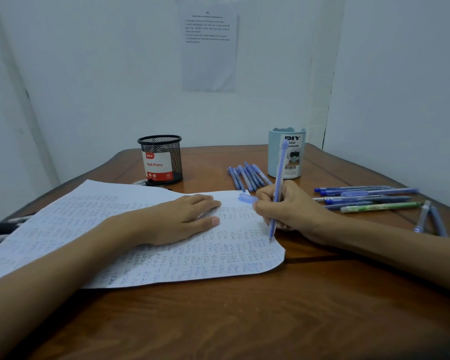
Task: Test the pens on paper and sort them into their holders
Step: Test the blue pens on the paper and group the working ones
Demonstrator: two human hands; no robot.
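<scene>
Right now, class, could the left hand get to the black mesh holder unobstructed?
Probably yes. The left hand lies flat on the paper, holding nothing. Only flat paper lies between it and the black mesh holder just beyond, and nothing tall stands in the way.

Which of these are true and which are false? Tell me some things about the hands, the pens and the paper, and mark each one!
1. The right hand holds a blue pen with its tip down at the paper. True.
2. The left hand grips a pen. False: it lies flat on the paper and holds nothing.
3. The black mesh holder stands to the left of the light blue holder. True.
4. The paper is blank. False: it is covered in small scribbles.
5. A green pen lies among the blue ones on the right. True.
</scene>
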